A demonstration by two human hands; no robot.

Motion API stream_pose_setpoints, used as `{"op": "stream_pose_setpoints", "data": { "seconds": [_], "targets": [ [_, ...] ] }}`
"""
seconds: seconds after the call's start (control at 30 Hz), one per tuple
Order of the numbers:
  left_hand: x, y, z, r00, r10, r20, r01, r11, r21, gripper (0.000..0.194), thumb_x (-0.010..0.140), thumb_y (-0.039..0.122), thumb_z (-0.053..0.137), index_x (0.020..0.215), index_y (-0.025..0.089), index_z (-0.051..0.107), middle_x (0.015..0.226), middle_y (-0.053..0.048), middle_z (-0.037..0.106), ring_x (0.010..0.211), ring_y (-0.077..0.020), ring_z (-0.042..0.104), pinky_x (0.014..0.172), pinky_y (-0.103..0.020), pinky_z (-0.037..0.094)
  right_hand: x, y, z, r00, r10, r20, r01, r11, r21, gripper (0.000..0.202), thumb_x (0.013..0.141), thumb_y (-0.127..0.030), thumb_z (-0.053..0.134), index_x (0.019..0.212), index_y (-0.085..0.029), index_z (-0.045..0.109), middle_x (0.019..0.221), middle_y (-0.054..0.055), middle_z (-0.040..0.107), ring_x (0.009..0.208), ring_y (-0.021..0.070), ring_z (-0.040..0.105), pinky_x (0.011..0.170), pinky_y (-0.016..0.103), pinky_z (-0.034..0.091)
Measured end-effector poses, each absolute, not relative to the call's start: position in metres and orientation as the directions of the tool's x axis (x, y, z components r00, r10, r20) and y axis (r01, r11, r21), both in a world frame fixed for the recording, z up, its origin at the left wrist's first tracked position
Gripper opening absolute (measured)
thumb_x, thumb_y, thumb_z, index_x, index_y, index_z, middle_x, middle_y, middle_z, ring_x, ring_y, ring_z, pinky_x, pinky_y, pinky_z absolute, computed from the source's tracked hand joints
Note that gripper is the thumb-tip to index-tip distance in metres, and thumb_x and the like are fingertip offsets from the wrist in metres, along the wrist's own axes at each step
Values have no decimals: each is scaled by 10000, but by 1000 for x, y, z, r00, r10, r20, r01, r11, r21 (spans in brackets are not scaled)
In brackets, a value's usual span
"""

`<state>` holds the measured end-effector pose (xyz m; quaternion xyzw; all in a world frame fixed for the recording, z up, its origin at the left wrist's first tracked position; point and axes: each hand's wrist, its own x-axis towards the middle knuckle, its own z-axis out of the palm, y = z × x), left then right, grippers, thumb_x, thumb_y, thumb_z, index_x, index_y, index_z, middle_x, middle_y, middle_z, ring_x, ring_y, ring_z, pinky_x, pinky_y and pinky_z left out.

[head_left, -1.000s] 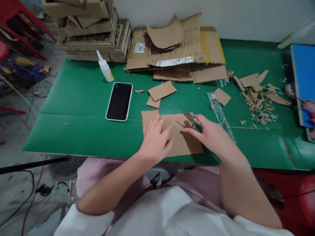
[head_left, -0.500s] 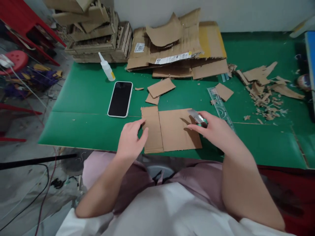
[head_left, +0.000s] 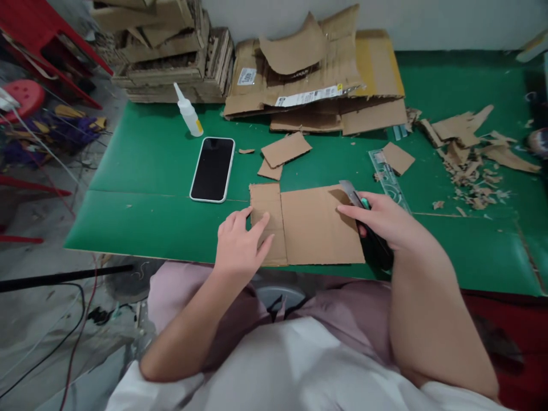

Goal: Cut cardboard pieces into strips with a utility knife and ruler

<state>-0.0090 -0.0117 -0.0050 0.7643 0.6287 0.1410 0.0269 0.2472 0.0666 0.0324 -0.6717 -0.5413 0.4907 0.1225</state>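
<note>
A flat piece of cardboard (head_left: 319,228) lies near the table's front edge, with a narrower cardboard strip (head_left: 269,197) along its left side; I cannot tell whether the two are joined. My left hand (head_left: 242,240) rests on the strip, fingers spread. At the right edge of the cardboard, my right hand (head_left: 381,220) is closed around a utility knife (head_left: 371,231) with a black handle and a green slider. Its blade points away from me, over the far right corner. The right thumb touches the cardboard, while some fingers are hidden underneath.
Beyond the cardboard lie a phone (head_left: 212,169), a glue bottle (head_left: 189,116) and small cardboard pieces (head_left: 286,149). A clear ruler (head_left: 389,180) is behind my right hand. Scraps (head_left: 466,165) litter the right; folded boxes (head_left: 312,74) and stacked cardboard (head_left: 171,63) stand at the back.
My left hand has moved right, further onto the strip. My right hand has shifted slightly right with the knife, now by the cardboard's right edge. The view has shifted a little.
</note>
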Motion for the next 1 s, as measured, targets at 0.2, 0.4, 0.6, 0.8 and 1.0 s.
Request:
{"op": "stream_pose_setpoints", "data": {
  "seconds": [0.2, 0.4, 0.6, 0.8, 1.0],
  "targets": [
    [-12, -12, -7, 178, 967, 182, 944, -220, 245, 356, 857, 344, 498, 1169, 223, 620, 1223, -159, 538, 1093, -311, 503, 850, -467, 446, 255, 72, 29, -47, 833, -551, 482, -464, -743, 277, 676, -419, 675, 699, -201, 507, 476, -53, 468, 403, 91, 427, 440, 243, 285],
    [-11, -15, -5, 174, 962, 210, 938, -226, 261, 337, 859, 308, 513, 1160, 209, 626, 1220, -158, 550, 1095, -307, 524, 863, -461, 454, 250, 76, 28, -108, 781, -615, 562, -463, -686, 280, 706, -444, 662, 705, -205, 517, 438, -59, 459, 407, 90, 423, 466, 241, 284],
    [-6, -20, -8, 121, 955, 273, 897, -223, 382, 317, 850, 243, 525, 1142, 149, 608, 1259, -186, 519, 1233, -326, 459, 977, -500, 413, 250, 76, 28, -38, 804, -593, 679, -414, -606, 281, 740, -473, 608, 773, -201, 544, 427, -45, 479, 426, 113, 457, 482, 250, 298],
    [-2, -20, -4, 33, 961, 274, 758, -203, 619, 326, 860, 169, 489, 1177, 149, 565, 1362, -193, 434, 1241, -248, 486, 991, -402, 456, 243, 71, 28, -81, 814, -575, 719, -352, -599, 300, 754, -485, 570, 790, -188, 554, 407, -43, 479, 425, 115, 459, 477, 241, 288],
    [2, -16, 5, 5, 953, 302, 709, -216, 671, 368, 862, 91, 434, 1196, 171, 565, 1431, -169, 395, 1223, -210, 514, 922, -290, 506, 239, 64, 31, -91, 796, -598, 763, -330, -556, 300, 779, -494, 540, 723, -199, 538, 406, -42, 489, 428, 104, 458, 456, 225, 277]
  ]
}}
